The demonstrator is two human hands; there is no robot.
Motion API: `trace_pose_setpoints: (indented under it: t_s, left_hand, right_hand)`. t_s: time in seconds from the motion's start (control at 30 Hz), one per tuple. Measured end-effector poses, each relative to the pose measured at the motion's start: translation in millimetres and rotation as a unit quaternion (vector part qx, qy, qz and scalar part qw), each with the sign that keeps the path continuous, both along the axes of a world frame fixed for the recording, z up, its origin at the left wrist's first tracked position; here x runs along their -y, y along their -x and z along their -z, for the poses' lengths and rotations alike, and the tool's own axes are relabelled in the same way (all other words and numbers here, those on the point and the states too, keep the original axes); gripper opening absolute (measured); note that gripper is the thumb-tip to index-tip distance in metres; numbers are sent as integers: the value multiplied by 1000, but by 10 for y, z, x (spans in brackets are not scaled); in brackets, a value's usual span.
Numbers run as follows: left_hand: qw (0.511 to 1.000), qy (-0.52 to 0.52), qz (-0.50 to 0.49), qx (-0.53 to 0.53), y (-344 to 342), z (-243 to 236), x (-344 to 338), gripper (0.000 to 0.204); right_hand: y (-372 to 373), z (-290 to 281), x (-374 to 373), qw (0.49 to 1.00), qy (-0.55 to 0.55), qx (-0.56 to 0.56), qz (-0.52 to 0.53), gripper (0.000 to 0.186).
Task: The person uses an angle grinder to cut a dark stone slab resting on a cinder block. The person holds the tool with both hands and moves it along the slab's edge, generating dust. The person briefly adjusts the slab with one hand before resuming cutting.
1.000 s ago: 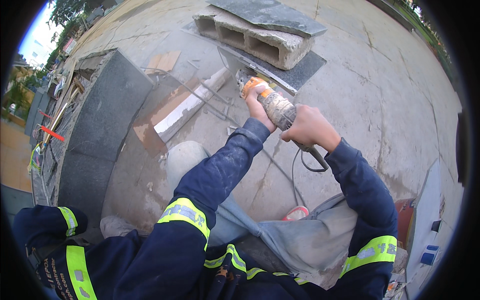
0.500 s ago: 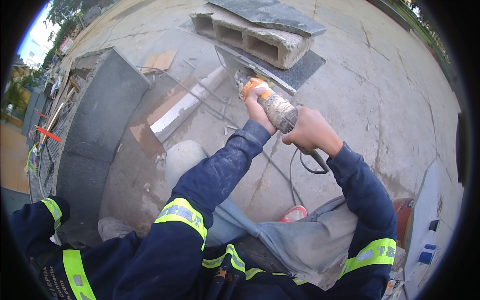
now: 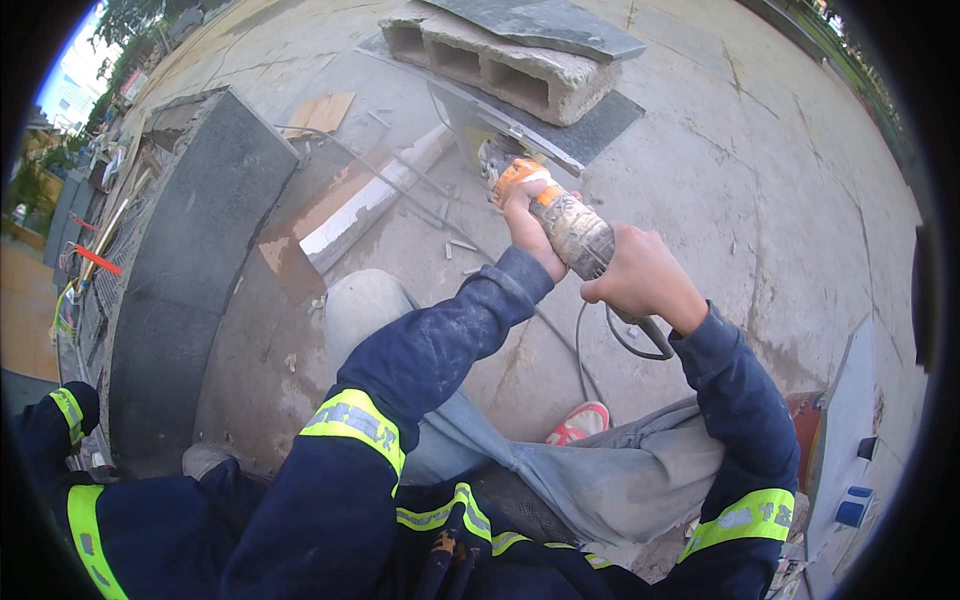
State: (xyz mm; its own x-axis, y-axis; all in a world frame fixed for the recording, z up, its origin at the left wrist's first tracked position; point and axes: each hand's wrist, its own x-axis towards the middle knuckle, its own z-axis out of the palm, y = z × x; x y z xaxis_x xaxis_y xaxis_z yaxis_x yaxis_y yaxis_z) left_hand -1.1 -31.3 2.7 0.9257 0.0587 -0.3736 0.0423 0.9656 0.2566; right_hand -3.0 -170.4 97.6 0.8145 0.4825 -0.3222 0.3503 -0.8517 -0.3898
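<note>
An angle grinder (image 3: pixel 582 232), orange near its head and caked with pale dust, is gripped in both hands. My left hand (image 3: pixel 532 228) wraps round it just behind the orange part. Farther back on the body, near the cord, my right hand (image 3: pixel 640 275) has its fingers closed round it. The grinder's head is at a thin upright panel (image 3: pixel 458 108); whether it touches it is unclear. Behind that panel a concrete block (image 3: pixel 500 70) rests on a dark stone slab (image 3: pixel 615 125), with another slab (image 3: pixel 555 25) on top.
A large dark slab with debris (image 3: pixel 195 230) stands left. Cardboard (image 3: pixel 285 262), a white strip (image 3: pixel 350 215) and cables (image 3: pixel 590 380) lie on concrete. Another person's navy sleeve (image 3: pixel 45 430) appears at lower left. A grey board (image 3: pixel 835 430) stands right, beside my bent legs (image 3: pixel 600 480).
The grinder and both my hands have shifted slightly right, still gripped the same way. The navy sleeve at lower left has moved down and left.
</note>
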Motion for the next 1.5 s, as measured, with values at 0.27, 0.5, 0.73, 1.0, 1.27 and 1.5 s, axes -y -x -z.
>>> trace_pose_setpoints:
  t_s: [0.27, 0.5, 0.73, 1.0, 1.27, 1.5]
  left_hand:
    - [1000, -13, -9, -10, 65, -58, 98, 58]
    - [1000, 2, 3, -2, 48, -37, 142, 59]
    - [999, 29, 16, -7, -6, -23, 130, 58]
    - [999, 23, -27, 24, -79, 100, -22, 55]
    - [999, 26, 3, 27, -124, 190, -62, 54]
    - [999, -37, -8, 11, -134, 186, -108, 58]
  right_hand:
    - [52, -31, 91, 1000, -19, 8, 0, 53]
    - [41, -2, 153, 1000, -25, 8, 0, 53]
    - [-21, -84, 66, 1000, -3, -17, 12, 50]
    - [115, -122, -178, 995, -94, -24, 38, 40]
    - [-31, 30, -112, 1000, -5, -3, 6, 51]
    - [-78, 166, -74, 1000, -4, 4, -2, 55]
